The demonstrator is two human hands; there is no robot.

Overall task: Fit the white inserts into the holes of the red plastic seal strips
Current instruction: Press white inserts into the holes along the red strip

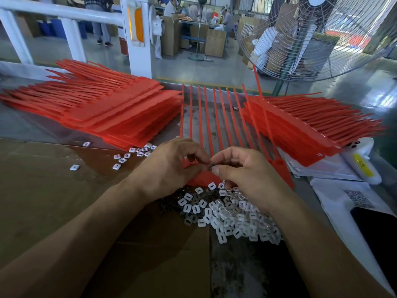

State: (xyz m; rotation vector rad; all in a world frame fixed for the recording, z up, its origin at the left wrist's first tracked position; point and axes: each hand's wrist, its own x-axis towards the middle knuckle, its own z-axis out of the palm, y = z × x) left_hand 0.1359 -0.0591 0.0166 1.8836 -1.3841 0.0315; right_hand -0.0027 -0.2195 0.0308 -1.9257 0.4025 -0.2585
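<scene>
Cardboard-covered bench (43, 190), hands (211, 166) pinching insert, red strips (212, 117)

Large fan (318, 35), cardboard sheet (43, 190)

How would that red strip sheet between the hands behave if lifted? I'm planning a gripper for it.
Probably floppy: the red strip sheet has long thin tails, and one at its right edge bends upward. Likely light, being thin plastic. Its smooth glossy surface may slip. The left hand and right hand work at its near edge.
</scene>
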